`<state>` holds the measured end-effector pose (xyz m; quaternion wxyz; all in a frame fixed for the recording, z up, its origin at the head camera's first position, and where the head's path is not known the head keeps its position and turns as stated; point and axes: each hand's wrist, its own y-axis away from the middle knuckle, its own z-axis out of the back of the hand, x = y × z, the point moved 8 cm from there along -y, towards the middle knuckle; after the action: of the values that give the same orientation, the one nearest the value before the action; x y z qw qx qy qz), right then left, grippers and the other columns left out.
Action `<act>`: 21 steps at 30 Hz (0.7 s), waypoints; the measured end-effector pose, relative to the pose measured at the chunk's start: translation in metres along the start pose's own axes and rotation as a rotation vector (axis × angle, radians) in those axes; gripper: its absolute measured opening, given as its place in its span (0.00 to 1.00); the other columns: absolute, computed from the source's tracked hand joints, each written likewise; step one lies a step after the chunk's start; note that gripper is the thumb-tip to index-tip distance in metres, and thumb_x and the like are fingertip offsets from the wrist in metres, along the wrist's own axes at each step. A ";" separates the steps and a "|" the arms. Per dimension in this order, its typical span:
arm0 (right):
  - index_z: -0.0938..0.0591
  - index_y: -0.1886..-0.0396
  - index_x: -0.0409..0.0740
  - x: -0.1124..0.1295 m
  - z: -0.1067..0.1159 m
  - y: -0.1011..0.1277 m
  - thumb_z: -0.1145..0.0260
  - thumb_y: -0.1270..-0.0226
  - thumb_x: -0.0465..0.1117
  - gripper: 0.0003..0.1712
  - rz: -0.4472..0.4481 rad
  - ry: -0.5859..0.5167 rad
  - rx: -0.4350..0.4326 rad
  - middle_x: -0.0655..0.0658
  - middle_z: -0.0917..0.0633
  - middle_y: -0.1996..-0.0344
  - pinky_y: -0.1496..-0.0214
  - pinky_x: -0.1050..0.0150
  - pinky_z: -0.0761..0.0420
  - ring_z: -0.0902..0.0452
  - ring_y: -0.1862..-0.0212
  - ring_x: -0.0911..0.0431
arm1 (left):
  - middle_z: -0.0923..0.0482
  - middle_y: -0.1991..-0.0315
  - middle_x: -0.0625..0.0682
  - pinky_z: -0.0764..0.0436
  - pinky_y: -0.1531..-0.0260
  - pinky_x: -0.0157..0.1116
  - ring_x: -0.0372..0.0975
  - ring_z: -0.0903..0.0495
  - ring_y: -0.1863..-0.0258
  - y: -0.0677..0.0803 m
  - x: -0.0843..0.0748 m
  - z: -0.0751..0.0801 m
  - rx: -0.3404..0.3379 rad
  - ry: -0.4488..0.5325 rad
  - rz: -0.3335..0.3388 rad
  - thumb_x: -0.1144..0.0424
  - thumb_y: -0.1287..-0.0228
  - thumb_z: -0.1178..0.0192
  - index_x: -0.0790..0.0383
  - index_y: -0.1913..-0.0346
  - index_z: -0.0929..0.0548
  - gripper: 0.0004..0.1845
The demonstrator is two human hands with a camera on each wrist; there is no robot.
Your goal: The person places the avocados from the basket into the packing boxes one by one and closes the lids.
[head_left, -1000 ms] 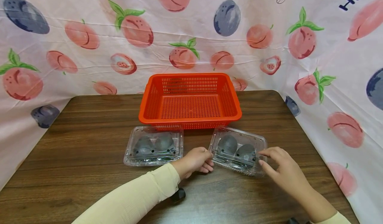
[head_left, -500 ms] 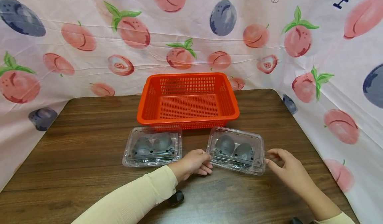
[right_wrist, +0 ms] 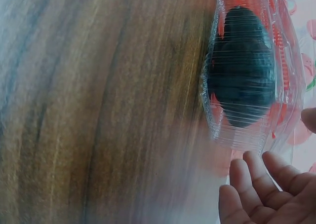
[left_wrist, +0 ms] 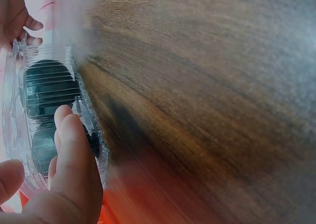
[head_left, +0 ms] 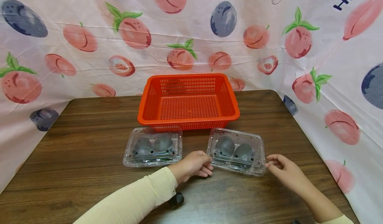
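A clear plastic clamshell box (head_left: 236,151) with two dark, egg-shaped pieces inside lies slightly askew on the wooden table. My left hand (head_left: 192,166) holds its left end; in the left wrist view the thumb (left_wrist: 11,178) is by the lid rim and the fingers (left_wrist: 74,160) run along the side wall. On the opposite end my right hand (head_left: 285,170) has its fingertips right at the box edge. The right wrist view shows these fingers (right_wrist: 254,184) loosely bent and spread, thumb apart near the rim.
A second clear clamshell box (head_left: 153,147) with two similar dark pieces sits to the left. Behind both stands a red perforated basket (head_left: 189,121) with nothing in it. A fruit-print cloth (head_left: 191,24) hangs around the back and sides of the table (head_left: 89,157).
My right hand has drawn back from over the box's right part to its right edge, its thumb and forefinger coming closer together. The left hand and the box stay in place.
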<state>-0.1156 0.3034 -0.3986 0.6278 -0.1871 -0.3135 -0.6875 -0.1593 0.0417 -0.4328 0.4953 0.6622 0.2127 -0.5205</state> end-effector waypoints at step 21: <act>0.25 0.48 0.29 -0.005 -0.017 -0.003 0.45 0.30 0.42 0.21 -0.052 -0.151 0.127 0.39 0.16 0.57 0.59 0.55 0.20 0.20 0.56 0.51 | 0.22 0.70 0.55 0.19 0.72 0.33 0.36 0.20 0.75 0.003 0.001 -0.002 0.002 0.015 0.004 0.68 0.32 0.53 0.68 0.60 0.27 0.06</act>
<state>-0.1154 0.2956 -0.4147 0.5949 -0.1899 -0.4076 -0.6663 -0.1561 0.0419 -0.4324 0.4939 0.6669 0.2145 -0.5150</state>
